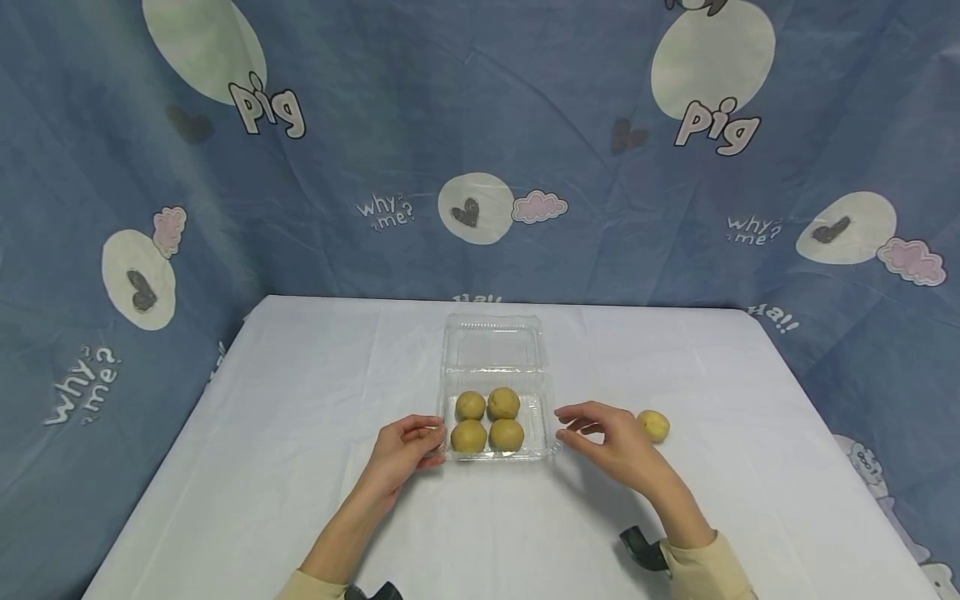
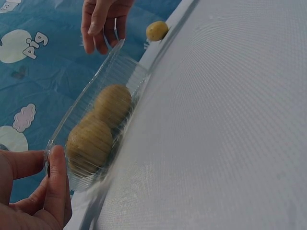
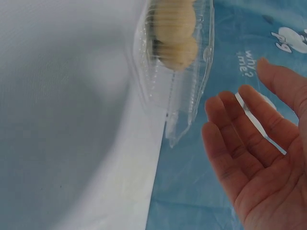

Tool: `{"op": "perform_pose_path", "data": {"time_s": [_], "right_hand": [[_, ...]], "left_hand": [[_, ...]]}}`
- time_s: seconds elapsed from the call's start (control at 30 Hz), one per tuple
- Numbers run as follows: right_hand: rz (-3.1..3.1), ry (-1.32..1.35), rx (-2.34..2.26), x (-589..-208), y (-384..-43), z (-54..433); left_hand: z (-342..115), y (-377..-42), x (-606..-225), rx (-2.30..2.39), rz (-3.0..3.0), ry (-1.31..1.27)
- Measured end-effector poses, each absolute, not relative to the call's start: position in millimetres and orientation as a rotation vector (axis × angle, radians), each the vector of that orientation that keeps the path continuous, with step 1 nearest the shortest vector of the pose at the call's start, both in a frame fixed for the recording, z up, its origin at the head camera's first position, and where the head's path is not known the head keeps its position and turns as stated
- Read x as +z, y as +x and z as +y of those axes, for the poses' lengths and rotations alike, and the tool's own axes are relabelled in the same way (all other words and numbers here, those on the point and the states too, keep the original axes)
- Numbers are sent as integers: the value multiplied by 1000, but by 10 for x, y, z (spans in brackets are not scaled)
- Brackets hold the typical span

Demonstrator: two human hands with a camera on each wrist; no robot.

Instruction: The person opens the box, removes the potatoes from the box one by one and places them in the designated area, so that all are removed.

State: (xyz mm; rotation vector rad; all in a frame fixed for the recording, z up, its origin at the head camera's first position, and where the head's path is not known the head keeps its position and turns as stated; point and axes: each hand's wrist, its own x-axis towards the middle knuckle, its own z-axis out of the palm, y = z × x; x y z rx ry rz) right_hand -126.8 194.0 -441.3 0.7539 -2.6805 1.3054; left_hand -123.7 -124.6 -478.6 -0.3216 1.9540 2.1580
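Observation:
A clear plastic clamshell box lies on the table with its lid folded back away from me. Inside its base sit several round yellow-brown potatoes, in two rows. My left hand pinches the box's left rim between thumb and fingers, as the left wrist view shows up close. Just off the right edge is my right hand, its fingers loosely bent and apart, holding nothing. In the right wrist view, a gap separates these fingers from the box wall.
One more yellow potato lies on the table just beyond the right hand. A white cloth covers the table. Blue printed fabric hangs behind and along the sides.

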Motion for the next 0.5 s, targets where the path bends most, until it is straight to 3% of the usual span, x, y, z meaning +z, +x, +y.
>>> {"op": "perform_pose_path", "data": {"time_s": [0.5], "right_hand": [[-2750, 792, 1214, -4400, -1304, 1809]], "left_hand": [[-1251, -1215, -4764, 2152, 1959, -291]]}}
